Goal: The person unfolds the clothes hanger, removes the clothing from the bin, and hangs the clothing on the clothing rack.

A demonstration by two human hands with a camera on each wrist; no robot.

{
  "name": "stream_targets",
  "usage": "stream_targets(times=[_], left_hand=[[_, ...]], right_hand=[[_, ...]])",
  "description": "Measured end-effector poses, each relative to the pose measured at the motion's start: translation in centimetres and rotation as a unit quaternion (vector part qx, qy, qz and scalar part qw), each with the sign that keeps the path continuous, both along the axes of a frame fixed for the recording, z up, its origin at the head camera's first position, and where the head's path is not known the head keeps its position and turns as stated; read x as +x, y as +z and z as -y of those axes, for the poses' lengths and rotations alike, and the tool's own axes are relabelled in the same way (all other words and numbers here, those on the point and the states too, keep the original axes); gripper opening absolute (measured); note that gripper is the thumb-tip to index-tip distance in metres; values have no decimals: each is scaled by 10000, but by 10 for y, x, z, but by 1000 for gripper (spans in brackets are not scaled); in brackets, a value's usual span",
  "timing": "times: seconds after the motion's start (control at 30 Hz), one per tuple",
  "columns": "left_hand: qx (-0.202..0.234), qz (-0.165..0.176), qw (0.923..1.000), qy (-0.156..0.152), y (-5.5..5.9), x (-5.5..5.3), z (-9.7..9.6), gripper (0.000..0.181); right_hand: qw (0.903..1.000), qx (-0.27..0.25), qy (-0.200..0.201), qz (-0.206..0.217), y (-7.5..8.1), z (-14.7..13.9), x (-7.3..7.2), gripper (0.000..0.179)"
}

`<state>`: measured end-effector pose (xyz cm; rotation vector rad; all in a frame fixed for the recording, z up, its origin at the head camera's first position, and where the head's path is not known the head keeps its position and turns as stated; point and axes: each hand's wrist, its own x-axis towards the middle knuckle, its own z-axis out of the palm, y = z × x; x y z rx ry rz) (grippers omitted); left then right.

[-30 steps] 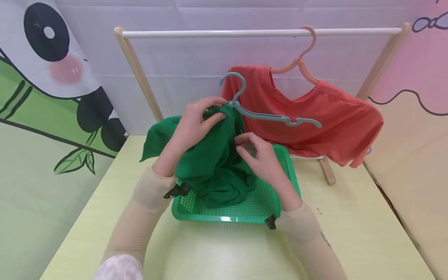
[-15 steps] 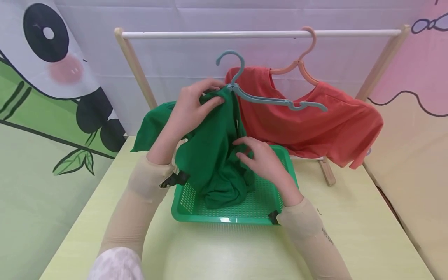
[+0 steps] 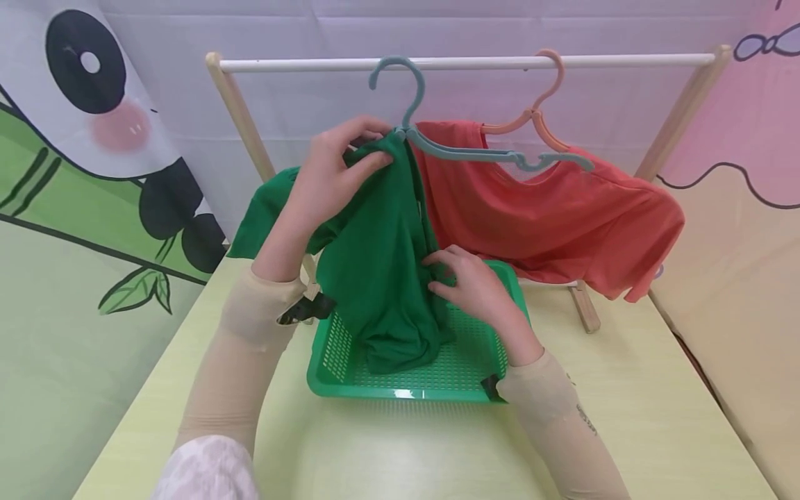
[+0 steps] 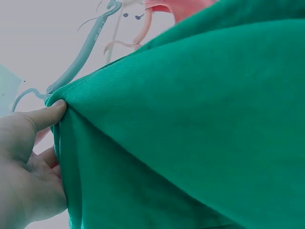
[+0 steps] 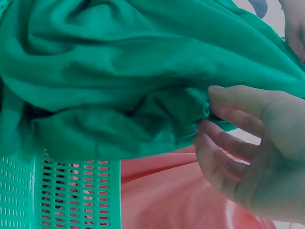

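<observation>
A green T-shirt (image 3: 381, 257) hangs from my left hand (image 3: 328, 173), which pinches its shoulder beside the neck of a blue-grey hanger (image 3: 462, 151). The hanger's one arm is inside the shirt; its other arm is bare and points right. Its hook (image 3: 409, 69) overlaps the rod in the head view; contact cannot be told. In the left wrist view, the thumb (image 4: 57, 109) presses on the cloth edge. My right hand (image 3: 471, 285) is lower, its thumb and fingers lightly holding a bunched edge of the shirt, as the right wrist view shows. The shirt's lower part lies in a green basket (image 3: 406, 393).
A white rod (image 3: 300, 65) on wooden posts (image 3: 240, 125) spans the back. From it, at the right, hangs a red T-shirt (image 3: 562, 215) on an orange hanger (image 3: 550, 90). The basket stands on a pale yellow table (image 3: 400, 451). Printed cloth covers the walls.
My left hand has risen and shifted slightly left, lifting the shirt and hanger until the hook reaches rod height in the head view. My right hand has stayed nearly in place.
</observation>
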<state>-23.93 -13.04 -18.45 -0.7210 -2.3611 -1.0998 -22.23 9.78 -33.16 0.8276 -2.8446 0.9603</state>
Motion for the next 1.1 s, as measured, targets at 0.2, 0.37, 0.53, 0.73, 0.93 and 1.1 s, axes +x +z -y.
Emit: stream_targets(times=[0.2, 0.37, 0.53, 0.73, 0.93, 1.1], left_hand=[[379, 29, 9993, 51, 8, 0, 3, 24], [475, -43, 9989, 40, 8, -2, 6, 25], [516, -143, 9986, 38, 13, -2, 7, 27], [656, -251, 9975, -4, 13, -2, 19, 26], [645, -54, 9973, 334, -7, 0, 49, 26], [231, 254, 9975, 620, -29, 4, 70, 28]], right_hand=[[9987, -489, -65, -97, -2, -2, -3, 27], [9958, -796, -182, -408, 0, -3, -5, 28], [9974, -555, -210, -416, 0, -3, -6, 32], [9971, -576, -335, -355, -3, -14, -9, 25], [9926, -969, -535, -500, -4, -34, -14, 22], [9896, -1197, -669, -440, -4, -50, -12, 19]])
